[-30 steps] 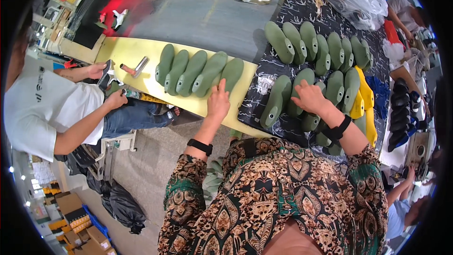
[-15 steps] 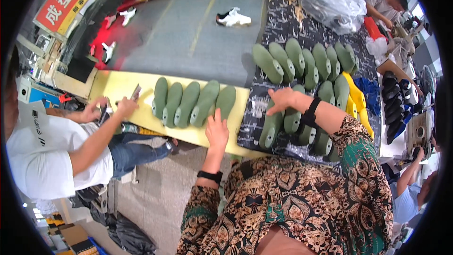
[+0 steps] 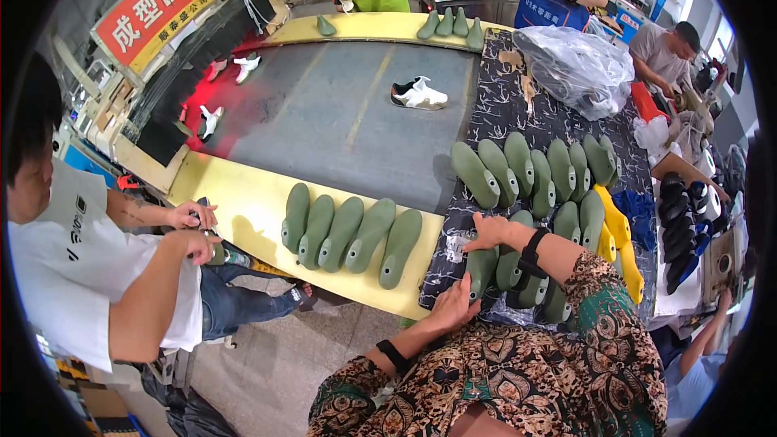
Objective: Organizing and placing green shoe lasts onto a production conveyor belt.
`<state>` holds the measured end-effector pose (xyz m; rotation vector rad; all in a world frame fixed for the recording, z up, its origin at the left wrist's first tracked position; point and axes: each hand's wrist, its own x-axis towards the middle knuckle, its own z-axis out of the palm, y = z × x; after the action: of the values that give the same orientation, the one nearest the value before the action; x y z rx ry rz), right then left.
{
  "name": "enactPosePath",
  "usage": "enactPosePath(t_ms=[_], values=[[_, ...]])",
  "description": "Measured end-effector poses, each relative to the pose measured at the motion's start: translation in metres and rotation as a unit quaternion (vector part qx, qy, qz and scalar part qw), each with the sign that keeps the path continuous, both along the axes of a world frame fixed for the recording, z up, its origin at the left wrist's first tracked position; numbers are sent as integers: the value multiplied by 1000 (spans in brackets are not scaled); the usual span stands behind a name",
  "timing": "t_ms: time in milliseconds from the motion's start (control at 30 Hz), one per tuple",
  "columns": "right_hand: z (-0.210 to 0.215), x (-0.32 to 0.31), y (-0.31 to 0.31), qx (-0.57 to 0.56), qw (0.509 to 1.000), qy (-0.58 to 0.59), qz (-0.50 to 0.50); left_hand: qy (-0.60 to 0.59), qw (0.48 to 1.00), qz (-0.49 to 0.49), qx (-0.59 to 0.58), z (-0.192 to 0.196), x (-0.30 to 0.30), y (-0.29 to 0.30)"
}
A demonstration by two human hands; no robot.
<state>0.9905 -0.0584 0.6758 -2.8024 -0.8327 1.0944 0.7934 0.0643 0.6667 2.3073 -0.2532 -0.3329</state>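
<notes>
A green shoe last (image 3: pixel 483 269) stands at the near left corner of the dark patterned cloth, between my two hands. My left hand (image 3: pixel 453 306) is at its near end, the fingers bent against its side. Across its far end lies my right hand (image 3: pixel 495 232), thumb and fingers spread. More green lasts (image 3: pixel 541 182) stand in rows beyond and to the right, beside several yellow lasts (image 3: pixel 622 235). To the left, a row of green lasts (image 3: pixel 370 235) rests on a yellow board (image 3: pixel 243 231), apart from my hands.
A grey conveyor belt (image 3: pixel 324 105) carries a white shoe (image 3: pixel 421 95) and other shoes under red light. Clear plastic bags (image 3: pixel 575 65) lie on the cloth's far end. On the left, a co-worker's hands (image 3: pixel 194 231) hold a small dark item. Dark shoes (image 3: pixel 676 231) lie far right.
My left hand has left the rightmost last on the yellow board and moved right to the one on the cloth. My right hand stays there. The view has tilted up; the co-worker's hands have shifted.
</notes>
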Motion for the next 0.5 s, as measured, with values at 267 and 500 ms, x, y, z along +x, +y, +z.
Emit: enactPosePath(t_ms=[267,500], values=[[-5,19,2,-5,998,55,9,-52,998,24,8,-4,3,0],[-12,22,-3,9,999,46,-16,7,1000,24,15,0,8,-4]])
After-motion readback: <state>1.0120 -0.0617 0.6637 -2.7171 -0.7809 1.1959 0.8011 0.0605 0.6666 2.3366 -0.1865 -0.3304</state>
